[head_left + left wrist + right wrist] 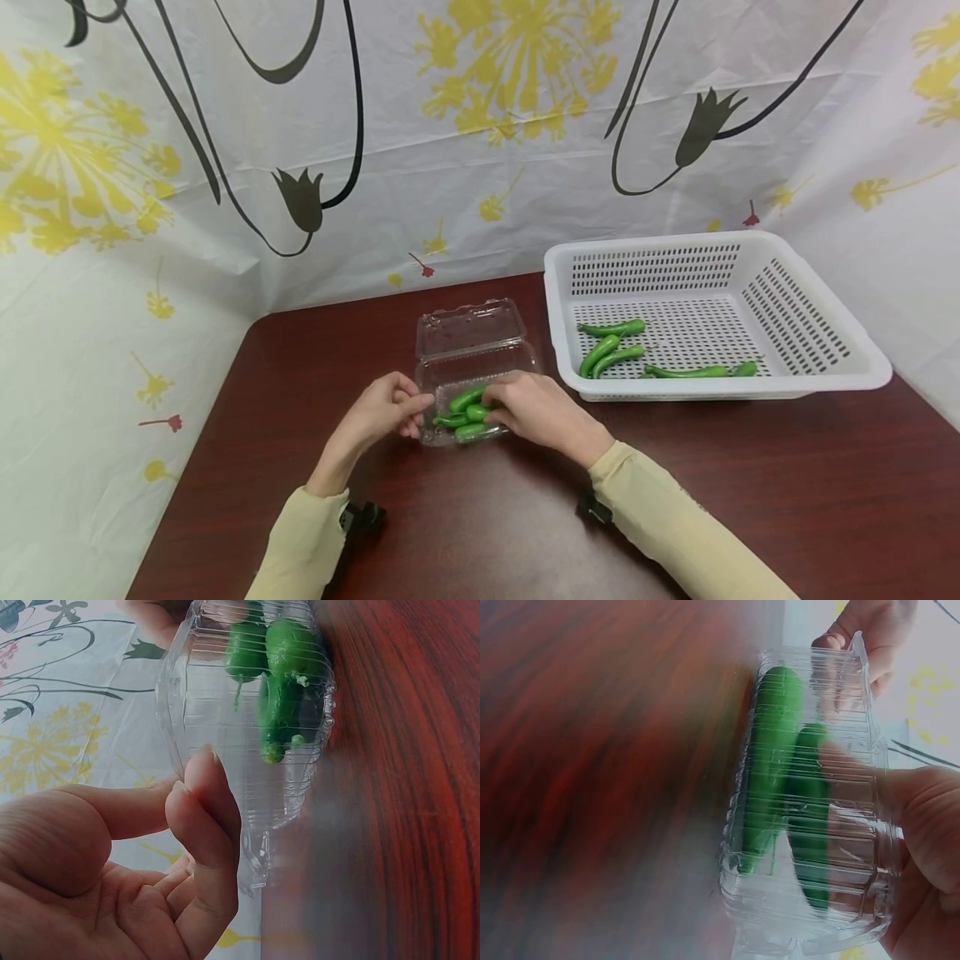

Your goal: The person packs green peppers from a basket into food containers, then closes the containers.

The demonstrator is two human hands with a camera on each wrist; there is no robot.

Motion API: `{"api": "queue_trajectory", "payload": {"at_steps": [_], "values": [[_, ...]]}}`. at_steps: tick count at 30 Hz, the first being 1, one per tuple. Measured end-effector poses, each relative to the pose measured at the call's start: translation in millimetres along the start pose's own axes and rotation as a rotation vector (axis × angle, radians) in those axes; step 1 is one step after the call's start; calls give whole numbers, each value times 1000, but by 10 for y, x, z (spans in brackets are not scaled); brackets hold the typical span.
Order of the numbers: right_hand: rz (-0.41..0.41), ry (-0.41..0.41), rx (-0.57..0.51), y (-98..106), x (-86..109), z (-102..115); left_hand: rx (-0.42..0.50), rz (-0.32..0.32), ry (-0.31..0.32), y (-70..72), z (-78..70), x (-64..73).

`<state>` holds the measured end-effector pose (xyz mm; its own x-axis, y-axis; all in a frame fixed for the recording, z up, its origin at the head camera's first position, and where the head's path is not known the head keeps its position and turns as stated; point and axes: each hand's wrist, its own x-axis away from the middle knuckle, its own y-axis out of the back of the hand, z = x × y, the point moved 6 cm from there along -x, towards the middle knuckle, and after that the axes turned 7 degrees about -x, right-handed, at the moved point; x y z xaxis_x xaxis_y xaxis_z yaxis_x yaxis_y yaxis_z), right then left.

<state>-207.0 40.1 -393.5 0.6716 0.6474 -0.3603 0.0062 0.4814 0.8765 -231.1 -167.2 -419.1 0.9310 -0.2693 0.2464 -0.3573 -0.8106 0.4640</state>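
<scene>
A clear plastic clamshell box [442, 371] lies with its lid [471, 329] folded back on the dark red table. Several green chili peppers [468, 398] are in its base, seen through the ribbed wall in both wrist views. My left hand [390, 406] pinches the box's left rim between thumb and index finger, as the left wrist view [150, 847] shows of that hand. My right hand [540, 412] reaches over the right rim into the base, thumb and fingers around a green pepper [810, 817]. Its fingertips show only through the plastic in the right wrist view.
A white slotted plastic basket [832, 379] stands at the right on the dark red table [480, 525], with several green peppers [611, 357] inside. A patterned white sheet [435, 192] hangs behind the table and at its sides.
</scene>
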Motion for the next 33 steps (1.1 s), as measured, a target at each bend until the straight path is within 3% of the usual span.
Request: {"api": "queue_trajectory", "payload": {"at_steps": [5, 14, 24, 33], "values": [[-13, -7, 21, 2, 5, -19, 1, 1, 11, -1, 11, -11], [48, -11, -38, -19, 2, -41, -10, 0, 11, -2, 2, -3], [9, -56, -36, 43, -3, -66, -16, 9, -2, -23, -36, 16], [38, -22, -64, 98, -13, -46, -7, 2, 15, -15, -12, 2]]}}
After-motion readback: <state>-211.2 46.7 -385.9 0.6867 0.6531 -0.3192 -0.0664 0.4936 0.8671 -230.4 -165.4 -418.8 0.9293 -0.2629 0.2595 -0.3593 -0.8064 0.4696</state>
